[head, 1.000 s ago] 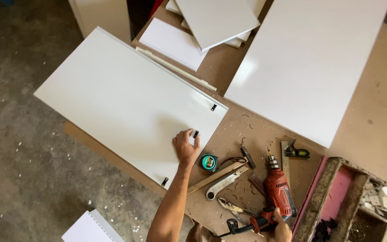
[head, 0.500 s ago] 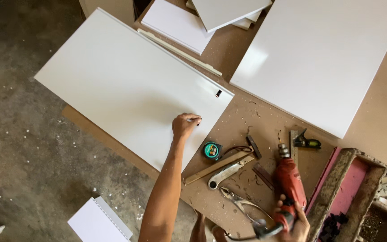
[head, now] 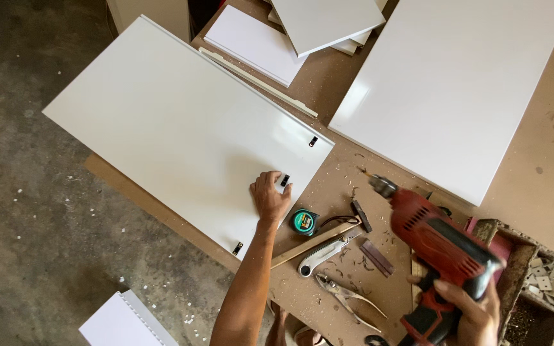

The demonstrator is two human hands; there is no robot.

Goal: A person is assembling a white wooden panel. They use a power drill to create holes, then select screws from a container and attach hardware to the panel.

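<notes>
The large white panel [head: 181, 122] lies flat and skewed across the brown desk [head: 533, 160], its far left end jutting past the desk edge over the concrete floor; small dark fittings sit along its right edge, and the left hand [head: 269, 195] rests fingers-down on that edge at the middle fitting [head: 285, 180]. The red power drill [head: 437, 240] is lifted off the desk in the right hand [head: 476, 307], which grips its dark handle, the body tilted with the chuck and bit aimed up-left toward the panel's near corner.
</notes>
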